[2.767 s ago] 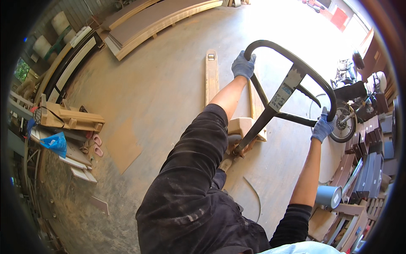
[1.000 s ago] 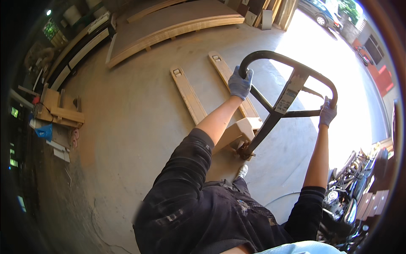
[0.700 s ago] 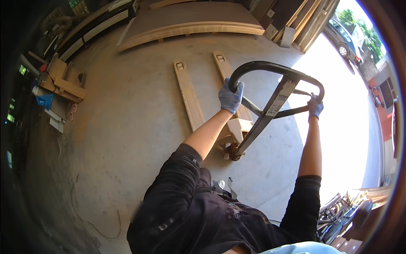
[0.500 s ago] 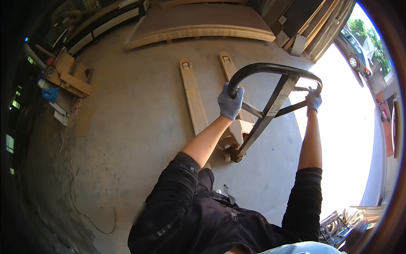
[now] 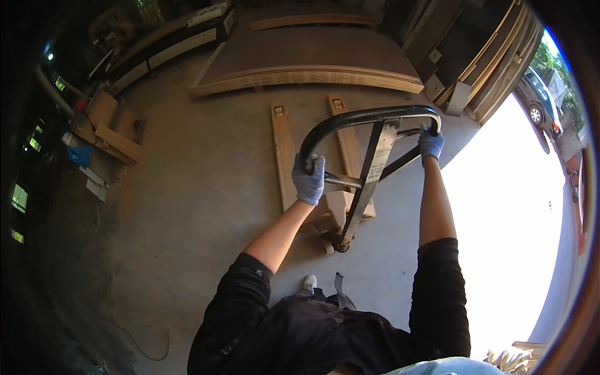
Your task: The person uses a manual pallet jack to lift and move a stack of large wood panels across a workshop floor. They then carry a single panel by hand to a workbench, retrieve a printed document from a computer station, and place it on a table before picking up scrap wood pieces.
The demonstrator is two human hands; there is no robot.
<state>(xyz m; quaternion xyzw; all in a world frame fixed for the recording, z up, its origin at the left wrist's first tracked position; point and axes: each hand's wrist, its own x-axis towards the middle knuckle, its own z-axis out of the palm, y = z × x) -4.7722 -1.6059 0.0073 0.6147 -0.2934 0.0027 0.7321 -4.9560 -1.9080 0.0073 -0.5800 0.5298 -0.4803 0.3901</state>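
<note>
Both my hands, in pale blue-grey work gloves, grip the black loop handle (image 5: 369,114) of a pallet jack. My left hand (image 5: 309,181) is wrapped round the loop's left side, and my right hand (image 5: 430,144) holds its right side. From the loop, a dark steel drawbar (image 5: 367,187) slopes down to the wheeled base (image 5: 337,212) by my feet. Two long, worn yellowish forks, the left fork (image 5: 284,150) and the right fork (image 5: 347,137), point away from me along the floor. Nothing rests on the forks.
Ahead, a low stack of large brown boards (image 5: 306,78) lies beyond the fork tips. More panels (image 5: 481,56) lean at the far right. Wood offcuts (image 5: 115,140) are piled at left, and a thin cable (image 5: 134,340) curls on the concrete. A car (image 5: 539,103) stands outside the sunlit opening.
The handle and both hands have swung to the left. Fork tips and board stack now appear slightly lower in the view. My grip on the handle is kept.
</note>
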